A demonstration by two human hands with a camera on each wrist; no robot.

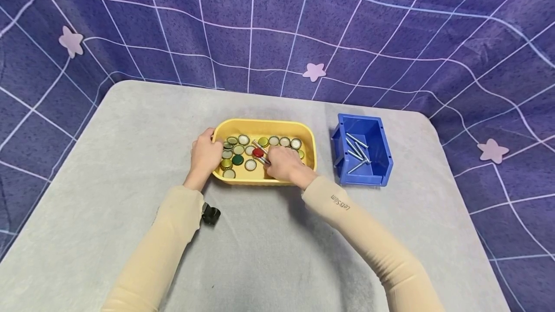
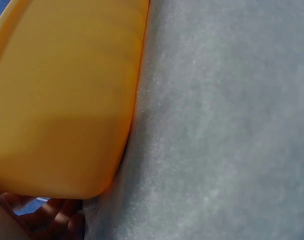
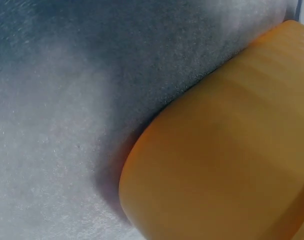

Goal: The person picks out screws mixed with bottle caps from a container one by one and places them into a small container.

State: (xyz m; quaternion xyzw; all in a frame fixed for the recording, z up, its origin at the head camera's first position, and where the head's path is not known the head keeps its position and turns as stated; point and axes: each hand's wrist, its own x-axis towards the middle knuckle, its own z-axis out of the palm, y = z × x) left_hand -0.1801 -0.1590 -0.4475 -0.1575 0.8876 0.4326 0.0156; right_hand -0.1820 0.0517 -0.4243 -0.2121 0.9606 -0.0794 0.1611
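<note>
A yellow plastic bin (image 1: 264,181) holds many crown bottle caps, among them a dark green cap (image 1: 237,159) and a red cap (image 1: 257,152). My left hand (image 1: 207,154) grips the bin's left end, thumb at the rim; in the left wrist view its curled fingers (image 2: 57,217) show by the bin's end. Reaching over the near rim, my right hand (image 1: 284,162) is inside the bin. It holds slim silvery metal pieces (image 1: 261,160) that jut left on both sides of the red cap. Whether they are joined is hidden. The right wrist view shows only the bin's outer wall (image 3: 217,165) and the cloth.
Right of the yellow bin stands a blue open-front bin (image 1: 385,143) with several metal bolts or pins (image 1: 356,148) in it. A black object (image 1: 211,214) sits beside my left cuff. Grey cloth (image 1: 269,254) covers the table, and a purple curtain (image 1: 277,23) surrounds its far sides.
</note>
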